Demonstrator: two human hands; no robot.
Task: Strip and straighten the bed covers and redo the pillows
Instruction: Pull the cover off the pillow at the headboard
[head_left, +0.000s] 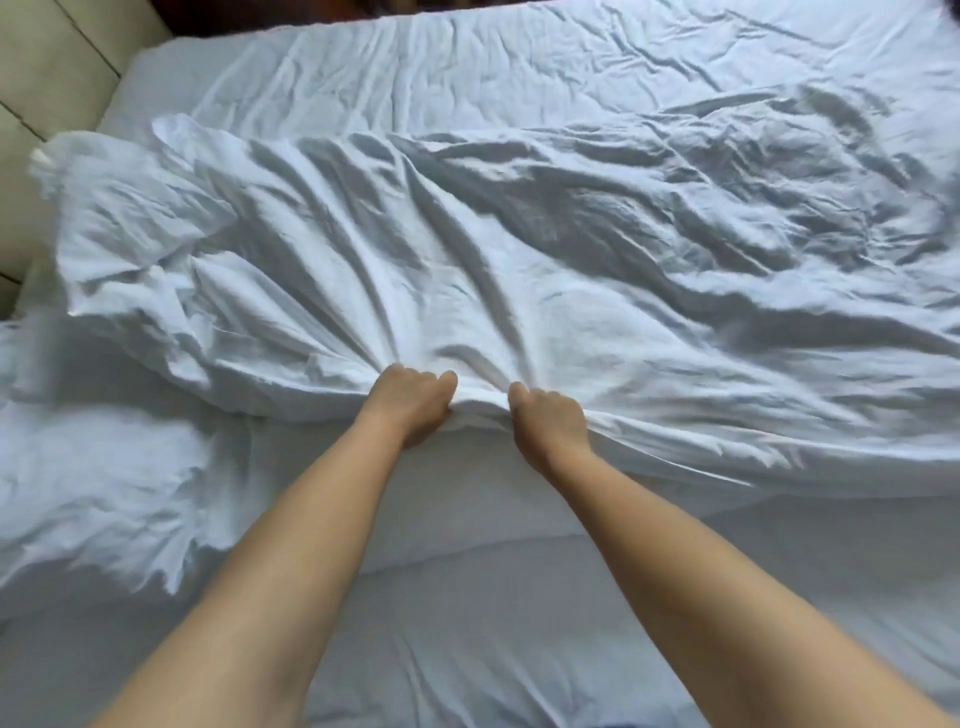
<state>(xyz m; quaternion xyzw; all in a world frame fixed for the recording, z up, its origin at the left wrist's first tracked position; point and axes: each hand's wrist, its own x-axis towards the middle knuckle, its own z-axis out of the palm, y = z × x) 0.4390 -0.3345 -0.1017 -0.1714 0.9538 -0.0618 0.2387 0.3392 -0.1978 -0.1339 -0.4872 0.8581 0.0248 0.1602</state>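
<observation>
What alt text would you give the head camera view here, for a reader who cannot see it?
Both hands, left hand and right hand, grip the near edge of a crumpled white duvet cover side by side, folds fanning out from the grip. It lies across a bed with a wrinkled white sheet; a cream padded headboard shows at upper left.

Two bare, sleeveless forearms (291, 545), unadorned

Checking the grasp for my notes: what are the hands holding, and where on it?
Both the left hand and right hand grip the white cover at its bunched near edge.
</observation>
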